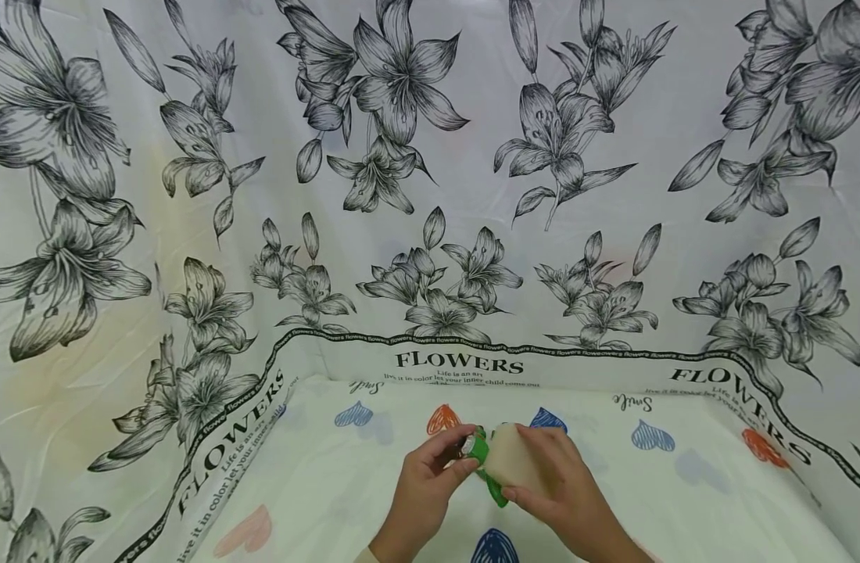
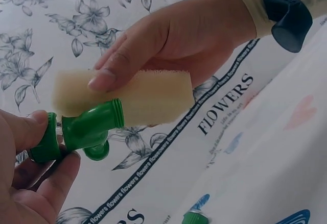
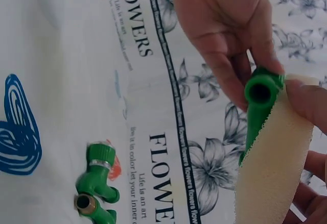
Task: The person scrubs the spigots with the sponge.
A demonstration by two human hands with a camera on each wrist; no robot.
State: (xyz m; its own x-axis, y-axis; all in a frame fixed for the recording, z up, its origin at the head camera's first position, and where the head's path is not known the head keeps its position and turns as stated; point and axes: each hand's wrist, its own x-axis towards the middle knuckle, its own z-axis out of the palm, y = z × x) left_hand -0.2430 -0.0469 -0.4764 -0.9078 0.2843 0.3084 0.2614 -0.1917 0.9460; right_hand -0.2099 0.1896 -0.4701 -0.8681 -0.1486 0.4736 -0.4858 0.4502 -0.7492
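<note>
A green plastic tap connector with a ribbed collar is pinched by its collar end in my left hand. One of its open round ends shows in the right wrist view, with a green leg slanting down behind the sponge. My right hand grips a beige block-shaped sponge, thumb on one broad face and fingers behind it. The sponge lies right up against the connector, between the two hands in the head view.
A second green connector, with a ribbed cap and a brass-coloured ring, lies on the white heart-printed tablecloth. Flower-printed curtains rise behind the surface and along its left and right sides.
</note>
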